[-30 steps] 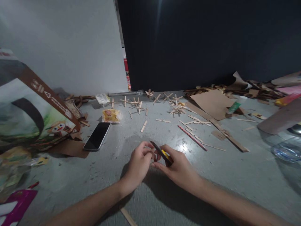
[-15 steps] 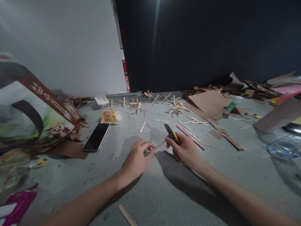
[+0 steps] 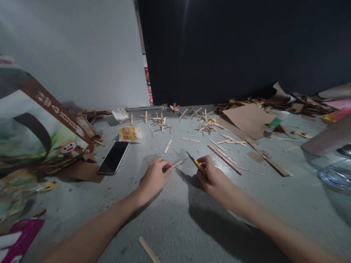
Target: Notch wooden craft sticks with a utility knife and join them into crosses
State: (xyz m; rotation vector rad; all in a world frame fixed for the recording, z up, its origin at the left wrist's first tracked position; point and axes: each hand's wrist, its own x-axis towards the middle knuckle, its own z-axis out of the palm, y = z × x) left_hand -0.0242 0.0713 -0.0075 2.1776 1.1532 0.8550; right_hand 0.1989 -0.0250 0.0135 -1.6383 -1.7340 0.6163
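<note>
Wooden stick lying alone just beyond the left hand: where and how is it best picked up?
Probably pinch the wooden stick by both long edges near its middle, from above: it is slim, lies flat, slants away to the right and touches no other piece. The left hand is nearer.

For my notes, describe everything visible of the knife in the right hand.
The knife is slim, with a yellow section at the handle and a dark front end, perhaps metal. The right hand grips it, hiding its rear. It slants above the table, tip pointing forward and left, near the far end of the wooden stick; whether they touch is unclear.
</note>
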